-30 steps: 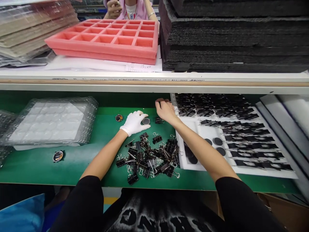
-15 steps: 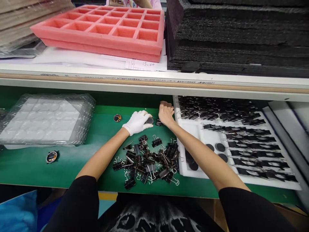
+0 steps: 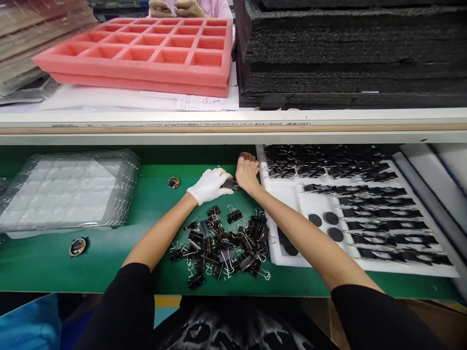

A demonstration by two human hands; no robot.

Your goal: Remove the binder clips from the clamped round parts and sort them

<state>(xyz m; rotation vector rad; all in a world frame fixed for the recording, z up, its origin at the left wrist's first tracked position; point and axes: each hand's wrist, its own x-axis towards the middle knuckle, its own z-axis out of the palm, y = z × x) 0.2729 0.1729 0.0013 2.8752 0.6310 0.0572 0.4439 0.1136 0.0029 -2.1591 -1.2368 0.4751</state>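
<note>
My left hand (image 3: pixel 208 187), in a white glove, pinches a dark round disc (image 3: pixel 228 183) between thumb and fingers above the green bench. Close against the disc's right side is a black binder clip (image 3: pixel 236 186), at my bare right hand (image 3: pixel 248 174). The right fingers are curled, and the hand itself partly hides its grip on the clip. Nearer to me lies a loose pile of black binder clips (image 3: pixel 222 243) with silver handles. Two round pieces with shiny faces, one farther back (image 3: pixel 173 183) and one nearer (image 3: pixel 78 247), rest on the left.
Stacked clear plastic trays (image 3: pixel 73 189) lie at left. On the right, a white foam tray (image 3: pixel 288 194) bears rows of clipped pieces (image 3: pixel 386 214) and black discs (image 3: pixel 331 218). A shelf edge (image 3: pixel 219 129) crosses above, carrying pink foam (image 3: pixel 138 73) and black foam sheets (image 3: pixel 346 58). Another person's hands (image 3: pixel 178 8) show beyond.
The disc in my left hand and the binder clip at my right hand have come together; a gap lay between them before. The whole view has shifted slightly.
</note>
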